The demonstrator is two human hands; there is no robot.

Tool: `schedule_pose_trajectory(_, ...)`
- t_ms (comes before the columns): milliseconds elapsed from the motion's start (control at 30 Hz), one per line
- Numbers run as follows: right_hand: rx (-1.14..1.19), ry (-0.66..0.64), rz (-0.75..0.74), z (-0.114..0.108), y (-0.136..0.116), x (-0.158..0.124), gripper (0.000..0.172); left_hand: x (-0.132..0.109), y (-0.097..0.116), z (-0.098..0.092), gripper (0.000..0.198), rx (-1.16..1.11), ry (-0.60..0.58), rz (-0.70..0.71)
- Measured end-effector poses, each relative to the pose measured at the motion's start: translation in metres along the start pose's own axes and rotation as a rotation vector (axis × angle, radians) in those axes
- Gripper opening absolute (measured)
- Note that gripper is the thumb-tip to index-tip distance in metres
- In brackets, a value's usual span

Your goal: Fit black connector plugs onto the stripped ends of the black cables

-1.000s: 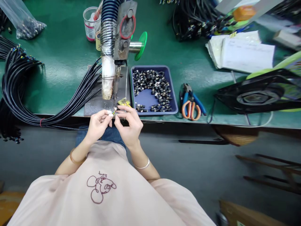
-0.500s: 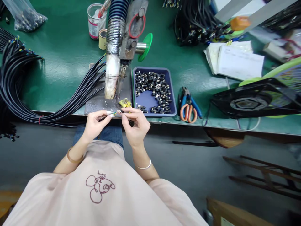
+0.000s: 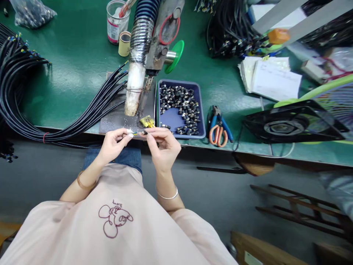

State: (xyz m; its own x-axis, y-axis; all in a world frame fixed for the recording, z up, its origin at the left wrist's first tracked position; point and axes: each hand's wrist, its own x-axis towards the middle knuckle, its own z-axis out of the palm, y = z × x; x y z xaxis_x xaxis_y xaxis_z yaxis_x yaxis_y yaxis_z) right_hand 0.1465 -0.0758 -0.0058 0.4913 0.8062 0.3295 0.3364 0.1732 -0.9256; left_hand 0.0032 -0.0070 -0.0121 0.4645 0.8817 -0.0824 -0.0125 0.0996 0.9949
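Two hands work at the near edge of a green bench (image 3: pixel 209 79). The left hand (image 3: pixel 114 147) is nearly closed, thumb and forefinger pinching a wire end (image 3: pixel 134 133) from which thin coloured cores point right. The right hand (image 3: pixel 165 147) is partly curled, its thumb and fingertips brought together on a small dark part (image 3: pixel 143 132); the fingers largely cover it, so its exact form cannot be told. Both pieces lie just above the near edge, in front of a dark plate (image 3: pixel 110 123); whether they touch is too small to tell. A metal tip (image 3: pixel 145 95), apparently of a soldering iron, hangs beyond the hands, beside a white nozzle (image 3: pixel 135 86). A yellow piece (image 3: pixel 147 121) lies just beyond the right fingers. A tray (image 3: pixel 169 117) of small black parts stands to the right.

Likely faults: a loose pinch could let the dark part turn or drop over the near edge; splayed cores could cross or meet the wrong contacts; and, if the tip is hot, a hand raised too far could be burned. Drag from the cable bundle (image 3: pixel 82 114) at left could snag the wire.
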Motion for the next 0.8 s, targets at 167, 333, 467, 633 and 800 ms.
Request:
schedule_pose_trajectory(167,0.033,-0.103,0.118,0.001,0.01,0.004,0.011,0.001,0.004,-0.002,0.033,-0.058,-0.069,-0.037)
schedule_pose_trajectory(333,0.138,-0.199,0.139,0.002,0.016,0.004,0.005,0.002,0.005,-0.003,0.041,-0.092,-0.158,-0.045)
schedule_pose_trajectory(467,0.175,-0.206,0.123,0.001,0.013,0.005,0.006,0.002,0.006,-0.004,0.044,-0.091,-0.188,-0.059)
schedule_pose_trajectory(633,0.182,-0.216,0.118,0.0,0.013,0.005,0.006,0.001,0.007,-0.004,0.046,-0.091,-0.212,-0.065)
schedule_pose_trajectory(800,0.325,-0.221,0.2,0.003,0.019,0.003,0.008,-0.002,0.007,-0.002,0.045,-0.107,-0.22,-0.065)
